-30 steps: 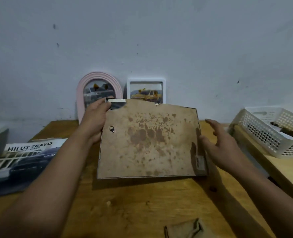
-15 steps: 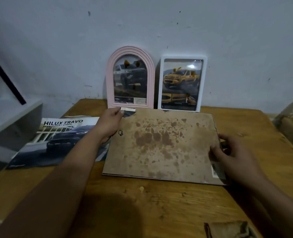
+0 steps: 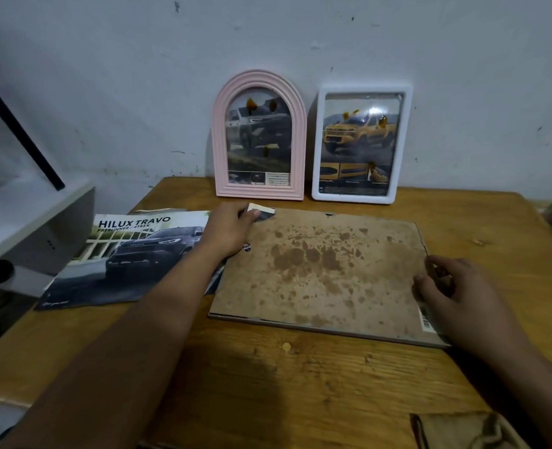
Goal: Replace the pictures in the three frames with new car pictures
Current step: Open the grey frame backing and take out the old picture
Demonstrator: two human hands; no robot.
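Two hands work on one wooden table [image 3: 300, 384], seen from the head camera. Far left: white shelf unit [image 3: 35, 228] beside the table, a dark bar [image 3: 18, 131] leaning over it. On the table's left part lies a car brochure [image 3: 122, 257], printed "HILUX TRAVO", dark pickup on its cover; its right edge runs under the left forearm. Left hand [image 3: 229, 231] sits at the top-left corner of the big frame [image 3: 326, 273], fingers curled, pinching the corner where a strip of picture [image 3: 261, 210] sticks out from under the backing. Small metal clip [image 3: 247, 247] just beside that hand on the frame's left edge. Big frame lies face down, flat on the table centre, brown stained backing board up. Behind it, leaning upright on the wall [image 3: 300, 43]: pink arched frame [image 3: 259, 134] with a dark pickup picture, and just right of it the white rectangular frame [image 3: 362, 144] with a yellow pickup picture. The two frames stand near each other, not touching. Right hand [image 3: 456, 296] is on the big frame's right edge, fingers bent over the rim, thumb on the backing, gripping that edge; a barcode sticker [image 3: 426, 315] shows just below the thumb. Bottom right: brown folded piece [image 3: 462, 431], cut off, cannot tell what it is.
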